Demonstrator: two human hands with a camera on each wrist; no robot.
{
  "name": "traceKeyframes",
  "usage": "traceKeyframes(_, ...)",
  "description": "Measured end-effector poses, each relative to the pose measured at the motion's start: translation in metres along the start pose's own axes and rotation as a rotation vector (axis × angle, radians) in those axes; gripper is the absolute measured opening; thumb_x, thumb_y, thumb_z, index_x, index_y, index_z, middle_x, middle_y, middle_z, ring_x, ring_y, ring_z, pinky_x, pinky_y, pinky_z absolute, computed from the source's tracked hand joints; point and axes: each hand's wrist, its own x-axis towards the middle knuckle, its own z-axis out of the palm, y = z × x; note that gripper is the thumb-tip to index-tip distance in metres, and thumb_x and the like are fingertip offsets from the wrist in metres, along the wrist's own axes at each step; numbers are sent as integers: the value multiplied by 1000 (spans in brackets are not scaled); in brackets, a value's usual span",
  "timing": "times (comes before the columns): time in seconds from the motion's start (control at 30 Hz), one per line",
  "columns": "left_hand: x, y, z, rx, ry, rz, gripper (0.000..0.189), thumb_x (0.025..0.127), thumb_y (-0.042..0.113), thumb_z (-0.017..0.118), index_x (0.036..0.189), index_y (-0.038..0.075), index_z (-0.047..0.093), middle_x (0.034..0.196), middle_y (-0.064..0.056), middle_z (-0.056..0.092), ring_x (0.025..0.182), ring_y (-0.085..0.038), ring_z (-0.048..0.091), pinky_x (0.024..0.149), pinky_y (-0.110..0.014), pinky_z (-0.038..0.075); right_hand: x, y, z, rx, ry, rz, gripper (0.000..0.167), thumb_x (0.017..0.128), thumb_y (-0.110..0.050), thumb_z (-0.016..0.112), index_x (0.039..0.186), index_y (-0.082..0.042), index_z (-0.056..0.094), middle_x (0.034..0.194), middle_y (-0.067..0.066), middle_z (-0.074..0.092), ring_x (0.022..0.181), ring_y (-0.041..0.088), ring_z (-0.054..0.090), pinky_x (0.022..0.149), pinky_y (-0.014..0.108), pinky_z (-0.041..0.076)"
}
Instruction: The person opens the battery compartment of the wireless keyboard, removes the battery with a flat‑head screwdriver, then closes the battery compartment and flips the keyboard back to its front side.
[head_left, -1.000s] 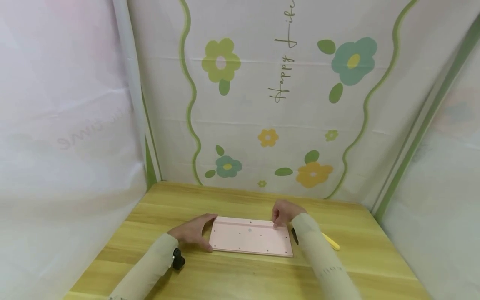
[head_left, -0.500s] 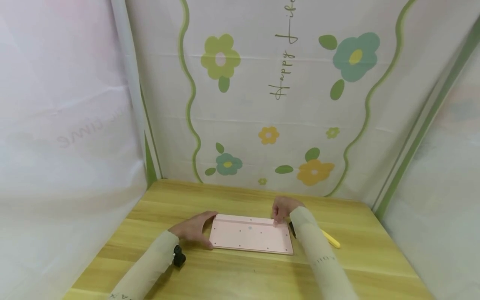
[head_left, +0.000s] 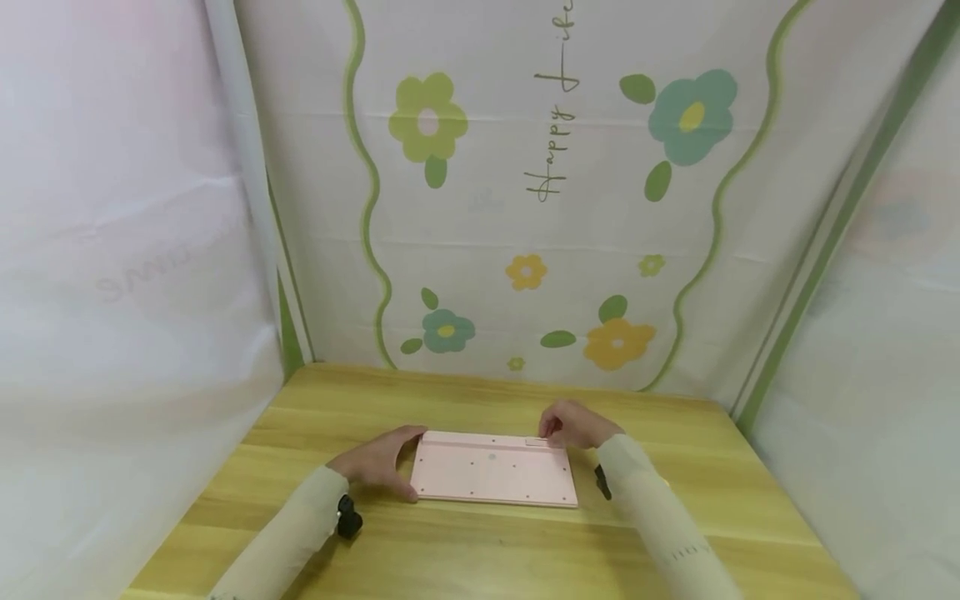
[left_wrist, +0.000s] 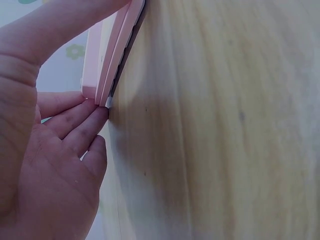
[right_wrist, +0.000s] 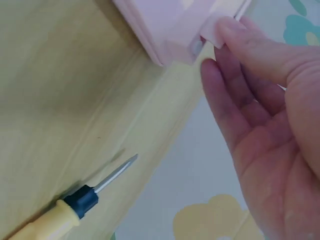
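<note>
A pink keyboard lies underside up on the table, its screw-dotted back showing and a raised ridge along the far edge. My left hand grips its left end, thumb at the near corner and fingers at the far one. In the left wrist view, those fingers touch the corner of the keyboard. At the ridge's right end, my right hand pinches a small pale pink cover between thumb and fingers. Beside that hand, a rectangular outline shows in the ridge. Whether the cover is fully off, I cannot tell.
A screwdriver with a yellow handle and metal shaft lies on the wooden table, right of the keyboard. My right sleeve hides most of it in the head view. A flower-printed cloth hangs behind the table.
My right hand has shifted back from the ridge and turned a little, uncovering the rectangular outline. The left hand keeps its place on the keyboard. The head view has drifted slightly.
</note>
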Motion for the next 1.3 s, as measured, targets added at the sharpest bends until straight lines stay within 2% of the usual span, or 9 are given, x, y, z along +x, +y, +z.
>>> traceKeyframes(0.13,-1,-2,1,-8,-1,3,122,70,42,99,163,2,32,169,-22,36,156,-46,33,126,-65,29,-2,5,5,-28,27,-25,13,96,10,68,98,1,77,96,14,77,81,16,65,70,22,54)
traceKeyframes(0.3,1,-3,1,-15,-3,23,121,71,41,99,163,0,31,169,-24,35,156,-47,33,127,-65,28,-3,8,4,-50,71,2,16,98,8,65,97,-3,77,95,9,76,82,11,63,72,24,55)
traceKeyframes(0.43,0,-4,1,-15,2,28,120,71,39,99,163,-1,32,168,-24,35,156,-47,32,128,-65,28,1,10,0,-82,111,7,18,98,8,65,95,-5,77,94,6,77,86,13,67,76,26,58)
traceKeyframes(0.67,2,-4,2,-15,3,3,120,70,40,99,163,1,33,168,-22,37,157,-45,33,128,-64,28,9,21,-5,-115,150,23,14,97,7,67,96,-3,77,94,11,76,85,13,67,75,28,59)
traceKeyframes(1.0,3,-3,2,-33,-10,-7,121,70,41,99,164,2,32,170,-20,35,158,-43,32,128,-63,27,18,41,10,-111,209,90,14,95,9,68,94,-2,77,91,10,76,84,15,66,76,32,59)
traceKeyframes(1.17,2,-2,1,-28,-9,-21,121,71,41,98,165,5,32,170,-18,34,158,-42,31,129,-63,27,21,49,18,-105,211,132,15,97,7,68,93,-5,76,90,5,74,84,12,63,77,32,57)
traceKeyframes(1.3,0,0,0,-21,-7,-16,120,71,41,98,164,4,32,169,-19,36,158,-43,32,128,-63,28,24,52,21,-109,214,134,15,97,7,68,93,-5,76,91,5,74,84,13,63,77,34,57)
